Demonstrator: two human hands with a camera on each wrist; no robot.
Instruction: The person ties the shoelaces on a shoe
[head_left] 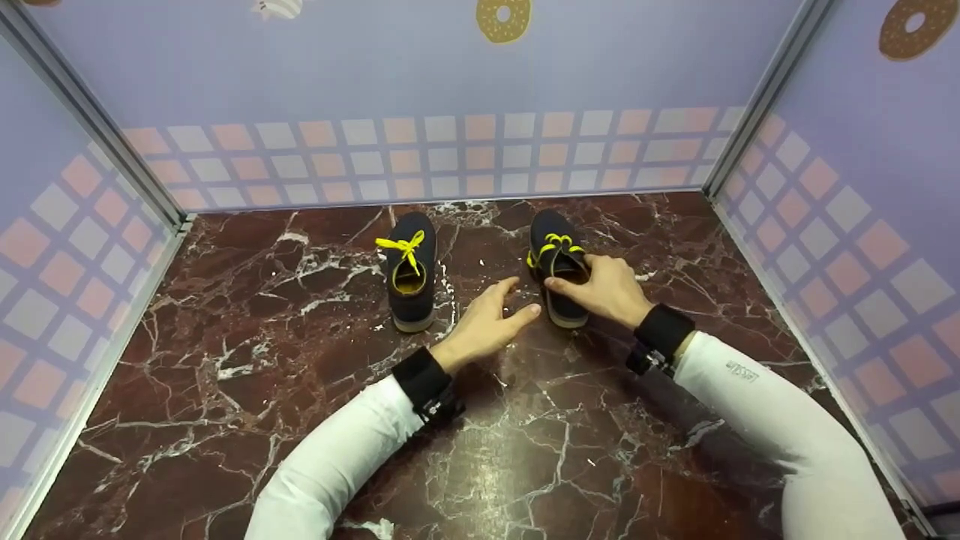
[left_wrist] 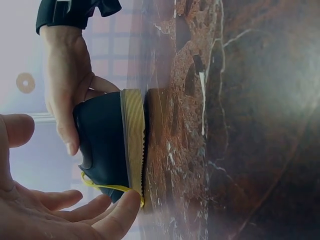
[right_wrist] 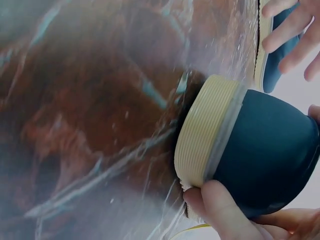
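My right hand (head_left: 611,291) grips the right-hand dark shoe (head_left: 553,226) near its heel, the thumb over the collar. In the right wrist view, fingers (right_wrist: 220,202) of that hand press low on the shoe's side by the cream ribbed sole (right_wrist: 207,130). Yellow laces (head_left: 551,246) lie looped across this shoe, and one strand hangs down its left side. My left hand (head_left: 486,322) is held between the two shoes, fingers spread and holding nothing. Left of it stands the matching dark shoe (head_left: 412,306), its yellow lace (head_left: 405,244) tied in a bow. Both toes point away from me.
The shoes stand on a dark red marbled surface (head_left: 300,390) with white veins. A lilac back panel (head_left: 375,67) with pink and white squares rises behind them, and side panels (head_left: 847,225) enclose the left and right.
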